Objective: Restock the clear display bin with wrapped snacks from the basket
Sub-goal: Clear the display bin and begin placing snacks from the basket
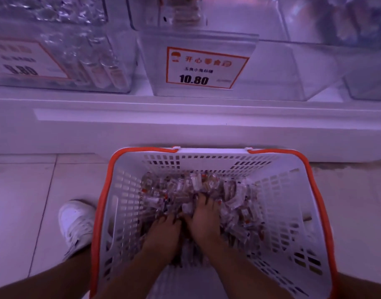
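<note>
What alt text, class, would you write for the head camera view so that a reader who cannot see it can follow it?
Both hands, left hand and right hand, dig into a pile of wrapped snacks in a white basket with an orange rim on the floor. Above it, on a white shelf, stands a clear display bin with a 10.80 price label.

White shoe on tiled floor

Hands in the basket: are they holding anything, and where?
Both the left hand and right hand dig fingers-down into the wrapped snacks; whether either grips a snack cannot be told.
</note>
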The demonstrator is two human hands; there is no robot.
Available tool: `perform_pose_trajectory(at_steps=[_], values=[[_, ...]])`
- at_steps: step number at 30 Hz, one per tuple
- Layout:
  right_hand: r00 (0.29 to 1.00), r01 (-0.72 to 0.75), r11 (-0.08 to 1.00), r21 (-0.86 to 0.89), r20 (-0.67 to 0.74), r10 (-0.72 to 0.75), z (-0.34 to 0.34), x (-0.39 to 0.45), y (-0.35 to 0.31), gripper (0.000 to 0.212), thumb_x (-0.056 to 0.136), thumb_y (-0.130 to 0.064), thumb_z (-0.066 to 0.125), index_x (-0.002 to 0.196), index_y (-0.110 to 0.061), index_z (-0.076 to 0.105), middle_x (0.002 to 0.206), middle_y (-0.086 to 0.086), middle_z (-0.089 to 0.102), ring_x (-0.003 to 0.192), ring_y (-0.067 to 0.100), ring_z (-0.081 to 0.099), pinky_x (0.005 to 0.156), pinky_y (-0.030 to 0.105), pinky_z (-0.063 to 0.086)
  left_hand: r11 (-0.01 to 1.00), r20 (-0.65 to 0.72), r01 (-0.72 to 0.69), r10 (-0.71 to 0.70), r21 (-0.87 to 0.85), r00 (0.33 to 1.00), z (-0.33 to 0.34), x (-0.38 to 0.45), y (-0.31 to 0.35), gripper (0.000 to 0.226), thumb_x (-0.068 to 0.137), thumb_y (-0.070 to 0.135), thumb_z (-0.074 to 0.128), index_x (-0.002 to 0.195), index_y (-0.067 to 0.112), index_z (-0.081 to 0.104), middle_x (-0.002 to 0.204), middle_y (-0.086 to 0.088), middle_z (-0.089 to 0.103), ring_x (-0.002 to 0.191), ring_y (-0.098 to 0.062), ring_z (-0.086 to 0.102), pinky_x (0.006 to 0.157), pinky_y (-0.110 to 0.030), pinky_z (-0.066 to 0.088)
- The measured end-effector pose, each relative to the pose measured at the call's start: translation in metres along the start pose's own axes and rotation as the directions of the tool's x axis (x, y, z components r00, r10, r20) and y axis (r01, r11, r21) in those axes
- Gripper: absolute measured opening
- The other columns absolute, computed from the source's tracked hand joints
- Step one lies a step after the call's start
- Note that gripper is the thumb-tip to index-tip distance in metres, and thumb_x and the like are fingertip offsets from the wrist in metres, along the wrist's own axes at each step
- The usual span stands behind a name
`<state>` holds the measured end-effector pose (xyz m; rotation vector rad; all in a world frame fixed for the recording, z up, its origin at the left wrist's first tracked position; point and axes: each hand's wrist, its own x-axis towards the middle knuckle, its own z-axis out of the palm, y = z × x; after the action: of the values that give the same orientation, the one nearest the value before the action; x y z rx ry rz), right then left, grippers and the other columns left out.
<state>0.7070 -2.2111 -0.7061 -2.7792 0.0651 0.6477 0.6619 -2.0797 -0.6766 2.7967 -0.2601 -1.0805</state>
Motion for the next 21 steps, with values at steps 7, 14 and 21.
perform_pose_trajectory(at_steps=[7,14,21], values=[[0.993,0.070,0.992,0.101,0.085,-0.078,0.000,-0.005,-0.004,0.070,0.082,-0.042,0.065,0.140,-0.015,0.038,0.133,0.013,0.050,0.118,0.035,0.054,0.096,0.040,0.048,0.997,-0.020,0.064,-0.063,0.031,0.998,-0.010,-0.006,-0.035,0.054,0.085,0.031,0.055,0.138,0.024,0.044,0.136,-0.005,0.048,0.121,-0.029,0.051,0.099,-0.041,0.043],[0.960,-0.223,0.778,0.587,0.271,0.070,-0.014,0.003,-0.002,0.035,0.080,-0.022,0.074,0.112,-0.013,0.063,0.103,0.012,0.071,0.095,0.029,0.067,0.086,0.041,0.054,0.461,-0.031,0.204,-0.454,-0.864,0.891,-0.038,-0.009,-0.043,0.017,0.077,0.017,0.077,0.080,0.026,0.063,0.069,0.006,0.067,0.077,-0.027,0.068,0.066,-0.025,0.047],[0.812,-0.564,0.005,0.826,0.556,-0.179,-0.118,-0.012,-0.019,0.026,0.094,-0.007,0.046,0.094,-0.001,0.071,0.079,0.017,0.057,0.053,0.017,0.044,0.051,0.023,0.032,0.144,0.030,0.099,-0.419,-0.985,0.908,-0.110,-0.021,-0.010,0.025,0.092,0.020,0.065,0.072,0.008,0.073,0.076,-0.015,0.073,0.072,-0.031,0.069,0.070,-0.042,0.056]])
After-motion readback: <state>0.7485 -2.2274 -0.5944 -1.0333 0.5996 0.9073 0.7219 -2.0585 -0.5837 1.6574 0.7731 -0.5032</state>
